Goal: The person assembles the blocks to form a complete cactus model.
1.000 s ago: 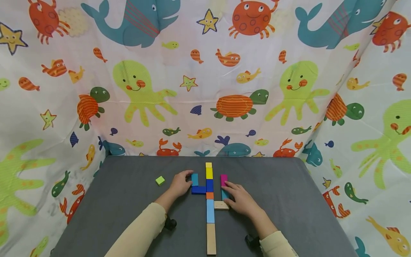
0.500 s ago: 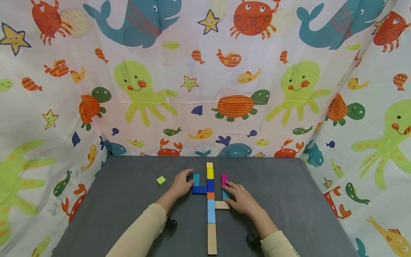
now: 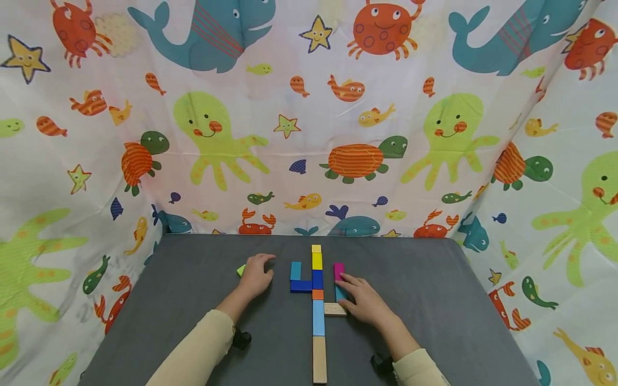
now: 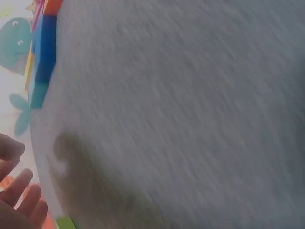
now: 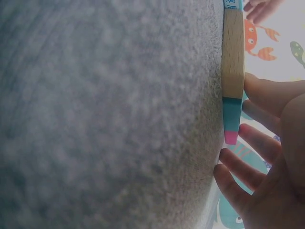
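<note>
In the head view my left hand hovers beside a lime green block, partly covering it; its fingers are loosely bent with nothing between them. My right hand rests at the right side of the block layout, fingertips touching a teal block and close to a magenta block. Its thumb is by a short wooden block. In the right wrist view the fingers are spread and fairly straight along the wooden and teal blocks.
A central column runs from yellow blocks through a dark blue block, an orange block and a light blue block to a long wooden block. Left of it lie a blue block and another teal block, on the grey table.
My left hand has left the teal block on the left side and moved left to the green block. The right hand stays in place, and the blocks keep their arrangement.
</note>
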A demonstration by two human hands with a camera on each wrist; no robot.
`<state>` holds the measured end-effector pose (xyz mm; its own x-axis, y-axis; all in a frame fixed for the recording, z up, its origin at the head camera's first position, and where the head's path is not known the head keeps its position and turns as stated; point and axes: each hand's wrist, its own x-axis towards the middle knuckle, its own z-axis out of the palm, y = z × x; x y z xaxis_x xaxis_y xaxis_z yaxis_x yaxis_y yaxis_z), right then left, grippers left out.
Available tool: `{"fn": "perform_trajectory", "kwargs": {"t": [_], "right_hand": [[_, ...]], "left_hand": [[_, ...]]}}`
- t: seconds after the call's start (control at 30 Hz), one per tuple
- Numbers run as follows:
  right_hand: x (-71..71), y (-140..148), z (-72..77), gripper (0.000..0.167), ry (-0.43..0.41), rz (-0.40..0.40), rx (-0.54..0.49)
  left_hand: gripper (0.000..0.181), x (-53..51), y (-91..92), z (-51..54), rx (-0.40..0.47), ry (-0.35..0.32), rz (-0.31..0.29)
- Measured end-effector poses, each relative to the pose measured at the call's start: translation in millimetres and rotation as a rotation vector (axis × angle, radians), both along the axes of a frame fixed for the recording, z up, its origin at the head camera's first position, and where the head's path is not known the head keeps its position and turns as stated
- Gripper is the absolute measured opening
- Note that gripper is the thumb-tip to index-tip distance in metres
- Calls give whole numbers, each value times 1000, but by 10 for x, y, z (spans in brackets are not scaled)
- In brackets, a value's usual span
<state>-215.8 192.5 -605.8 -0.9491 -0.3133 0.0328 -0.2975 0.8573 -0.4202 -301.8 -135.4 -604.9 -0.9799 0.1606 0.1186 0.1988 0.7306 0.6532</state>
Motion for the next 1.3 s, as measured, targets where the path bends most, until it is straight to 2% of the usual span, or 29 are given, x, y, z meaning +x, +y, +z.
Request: {"fn": "perform_trajectory", "kwargs": {"t": [0.13, 0.23, 0.33, 0.47, 0.6, 0.87, 1.07, 1.3], "right_hand": [[10, 10, 12, 57, 10, -1, -6], [14, 12, 16, 57, 10, 2, -8], [14, 9, 13, 56, 11, -1, -5], [16, 3, 8, 55, 13, -7, -9], [19, 0, 8, 55, 11, -7, -16], [12, -3, -20, 57, 15, 0, -4], [7, -14, -16, 57, 12, -1, 1], [12, -14, 5, 55, 17, -5, -4]], "left_hand": [[42, 21, -175, 1, -68, 38, 38], [47, 32, -298, 5, -98, 43, 80], [52, 42, -394, 14, -117, 14, 119], [51, 59, -465, 8, -142, -62, 138], [48, 75, -485, -13, -153, -104, 136], [48, 116, -483, 22, -171, -71, 135], [46, 126, -482, 47, -170, -88, 137], [42, 122, -454, 26, -150, -103, 113]]}}
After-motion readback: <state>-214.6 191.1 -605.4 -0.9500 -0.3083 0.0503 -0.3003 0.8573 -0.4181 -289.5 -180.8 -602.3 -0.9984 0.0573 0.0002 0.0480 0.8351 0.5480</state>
